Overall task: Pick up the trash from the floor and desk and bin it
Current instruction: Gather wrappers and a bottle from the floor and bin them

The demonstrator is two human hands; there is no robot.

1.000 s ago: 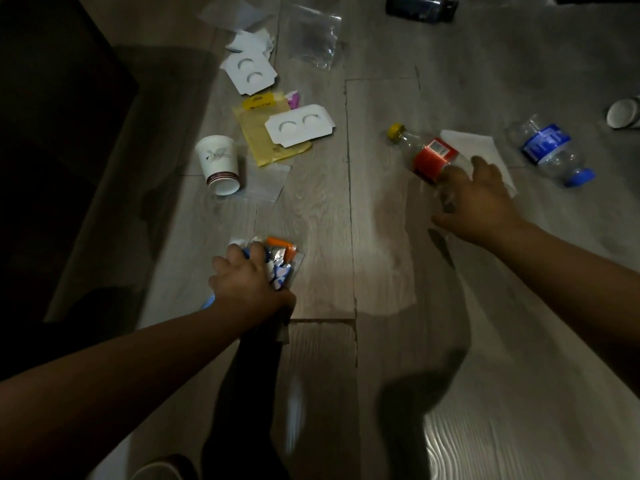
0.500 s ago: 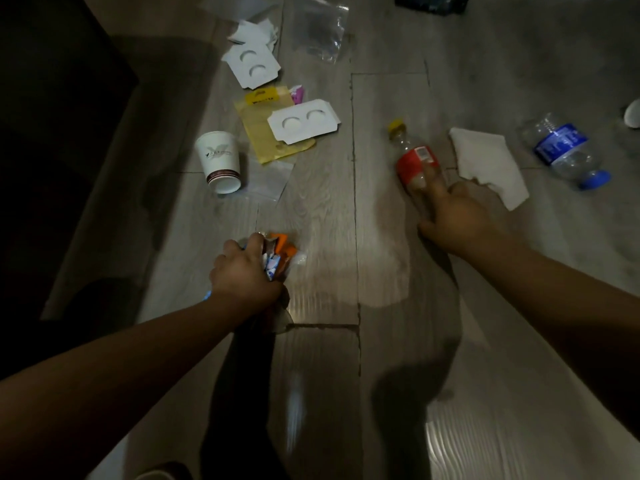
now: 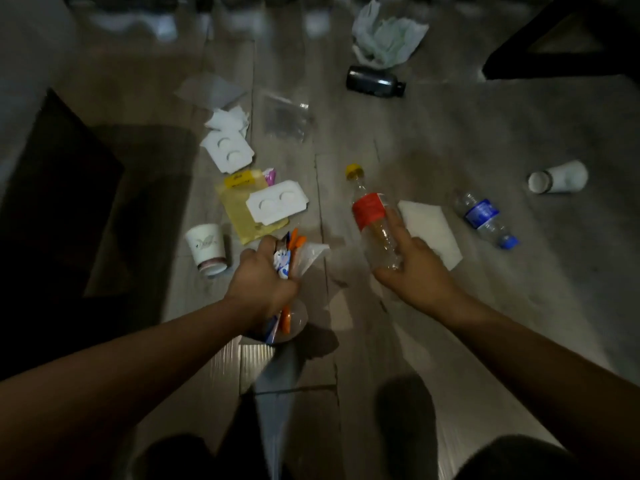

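**Head view, looking down on the wood-plank floor [image 3: 450,323].** Your left hand [image 3: 263,284] is closed in a fist round a bundle of crinkled orange and blue-white wrappers [image 3: 285,259]. Loose ends stick out above and below the fist. Your right hand [image 3: 417,271] wraps the lower body of a clear plastic bottle with a red label and yellow cap [image 3: 370,213], thumb on one side and fingers along the other. You cannot tell whether the bottle is clear of the floor.

**Handling (judgement).** The bottle looks empty, so expect it to be light, thin-walled and smooth. It will dent under a hard squeeze and may slip, so take it round the body near the label band. The wrappers are soft, slick and springy. Keep them bunched tight or they will fan out and drop.

**Count of trash in view.**
- Two clear bottles: the one you hold and a blue-labelled, blue-capped bottle [image 3: 485,218] well to the right.
- One dark container [image 3: 375,81] on its side.
- Two paper cups: a printed cup [image 3: 207,245] near your left hand and a plain white cup [image 3: 559,176] on its side, far right.
- Two white card inserts with paired round cut-outs [image 3: 277,202].
- One yellow pouch [image 3: 239,216] under the nearer insert.
- One white napkin [image 3: 431,230] just beside your right hand.
- One clear zip bag [image 3: 284,119].
- One crumpled pale plastic bag [image 3: 388,36].

No bin shows in this view.
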